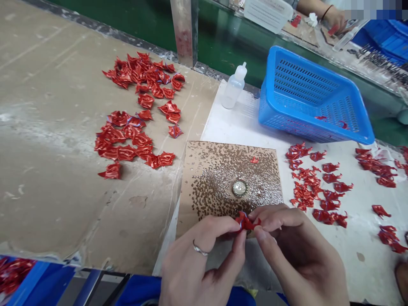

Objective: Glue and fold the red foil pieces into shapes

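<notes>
My left hand [207,255], with a ring on one finger, pinches a small folded red satin piece [244,221] between thumb and forefinger. My right hand [293,250] pinches the right side of it with closed fingertips. Both hands are over the near edge of a cardboard sheet [191,191] spotted with shiny glue-like drops. On the sheet lie a round clear cap-like thing [239,188] with a dark rim and a tiny red scrap [254,160]. Whether the right fingertips hold a second small piece, I cannot tell.
Piles of red folded pieces [124,140] lie on the left; smaller red pieces [306,187] lie on the right. Behind stand a squeeze bottle [233,87] and a blue basket [266,102]. A metal post [185,34] rises at the back. Across, another person's hand [336,19] shows.
</notes>
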Motion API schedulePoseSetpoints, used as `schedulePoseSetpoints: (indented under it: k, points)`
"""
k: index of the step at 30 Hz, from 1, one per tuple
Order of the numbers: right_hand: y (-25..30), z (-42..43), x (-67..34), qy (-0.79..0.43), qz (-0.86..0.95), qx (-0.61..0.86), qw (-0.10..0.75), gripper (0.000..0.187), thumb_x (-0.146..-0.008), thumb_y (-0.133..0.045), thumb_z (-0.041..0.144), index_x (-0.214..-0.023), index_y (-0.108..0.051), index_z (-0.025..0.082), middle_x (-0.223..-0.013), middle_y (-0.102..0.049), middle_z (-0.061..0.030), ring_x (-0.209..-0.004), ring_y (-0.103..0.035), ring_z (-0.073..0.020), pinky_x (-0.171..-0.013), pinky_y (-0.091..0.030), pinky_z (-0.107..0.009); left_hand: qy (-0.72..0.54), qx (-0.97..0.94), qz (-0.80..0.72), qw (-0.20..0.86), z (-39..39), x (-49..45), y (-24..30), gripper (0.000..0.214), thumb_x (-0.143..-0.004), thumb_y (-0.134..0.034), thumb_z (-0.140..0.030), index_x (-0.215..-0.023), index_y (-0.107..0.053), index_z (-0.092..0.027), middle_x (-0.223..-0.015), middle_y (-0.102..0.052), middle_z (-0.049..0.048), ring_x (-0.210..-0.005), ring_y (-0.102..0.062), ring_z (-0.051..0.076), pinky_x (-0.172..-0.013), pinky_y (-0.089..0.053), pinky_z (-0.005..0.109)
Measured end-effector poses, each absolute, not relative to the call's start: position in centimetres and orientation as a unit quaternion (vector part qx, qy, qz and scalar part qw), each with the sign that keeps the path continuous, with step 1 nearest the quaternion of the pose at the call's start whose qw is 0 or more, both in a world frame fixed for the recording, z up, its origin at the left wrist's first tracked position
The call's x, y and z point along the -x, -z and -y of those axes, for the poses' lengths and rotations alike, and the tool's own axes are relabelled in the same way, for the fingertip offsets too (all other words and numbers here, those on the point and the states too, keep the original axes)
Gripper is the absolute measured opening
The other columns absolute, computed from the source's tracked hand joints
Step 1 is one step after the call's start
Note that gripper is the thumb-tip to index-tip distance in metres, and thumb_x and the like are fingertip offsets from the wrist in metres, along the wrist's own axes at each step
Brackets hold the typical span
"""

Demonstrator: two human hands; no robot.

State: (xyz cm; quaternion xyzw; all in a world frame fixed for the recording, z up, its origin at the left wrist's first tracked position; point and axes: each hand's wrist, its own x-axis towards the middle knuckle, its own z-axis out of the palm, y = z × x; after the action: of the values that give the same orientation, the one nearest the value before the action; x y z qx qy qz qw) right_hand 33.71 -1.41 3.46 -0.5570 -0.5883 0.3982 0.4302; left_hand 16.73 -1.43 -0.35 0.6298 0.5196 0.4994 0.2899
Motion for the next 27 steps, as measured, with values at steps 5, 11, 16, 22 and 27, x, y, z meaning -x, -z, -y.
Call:
schedulePoseSetpoints:
  k: [5, 11, 16, 22, 27]
  points:
    - [-3.7, 1.6, -33.4, -0.39, 0.591, 0.558, 0.433, 0.026, -0.106, -0.07, 0.008, -0.11, -0.076, 0.033, -0.1, -0.081, -0.0007, -0.095, -0.081, -0.0165, -0.083, -0.069, -0.022, -0.508, -0.625, -0.521, 0.283, 1.7, -16.8, -0.2, 0.024, -0.1, -0.071, -0.006, -0.114, -0.068, -0.026, -0.093, -0.082, -0.0071, -0.074, -0.08, 0.007, -0.081, -0.068, 0.013]
    - [-3.7, 1.9, -33.3, -0.356, 0.602, 0.575, 0.425, 0.023, -0.106, -0.07, 0.009, -0.105, -0.077, 0.031, -0.104, -0.083, -0.0046, -0.102, -0.083, -0.021, -0.086, -0.07, -0.027, -0.497, -0.647, -0.507, 0.279, 1.5, -16.9, -0.8, 0.026, -0.1, -0.068, -0.004, -0.111, -0.067, -0.027, -0.088, -0.082, -0.0071, -0.071, -0.081, 0.01, -0.073, -0.068, 0.016]
    - [-3.8, 2.1, -33.4, -0.398, 0.555, 0.583, 0.44, 0.018, -0.107, -0.071, 0.014, -0.101, -0.075, 0.031, -0.098, -0.083, -0.0022, -0.084, -0.083, -0.0177, -0.077, -0.07, -0.023, -0.503, -0.638, -0.506, 0.29, 1.7, -17.4, -0.8, 0.025, -0.1, -0.066, -0.002, -0.105, -0.066, -0.027, -0.087, -0.081, -0.0075, -0.07, -0.08, 0.008, -0.075, -0.067, 0.015]
    - [-3.1, 2.3, -33.4, -0.415, 0.557, 0.56, 0.451, 0.021, -0.109, -0.067, 0.011, -0.104, -0.073, 0.031, -0.101, -0.083, -0.0023, -0.086, -0.083, -0.0158, -0.081, -0.07, -0.022, -0.486, -0.675, -0.474, 0.289, 1.4, -17.3, -0.4, 0.028, -0.102, -0.064, 0.001, -0.111, -0.065, -0.026, -0.089, -0.08, -0.0047, -0.073, -0.08, 0.01, -0.076, -0.068, 0.017]
    - [-2.8, 2.3, -35.1, -0.333, 0.588, 0.579, 0.456, 0.022, -0.105, -0.072, 0.012, -0.109, -0.074, 0.033, -0.098, -0.082, -0.0004, -0.085, -0.083, -0.0162, -0.078, -0.072, -0.024, -0.473, -0.693, -0.47, 0.273, 1.1, -17.2, -0.1, 0.027, -0.102, -0.068, -0.007, -0.123, -0.068, -0.024, -0.099, -0.086, -0.0023, -0.079, -0.084, 0.012, -0.081, -0.07, 0.018]
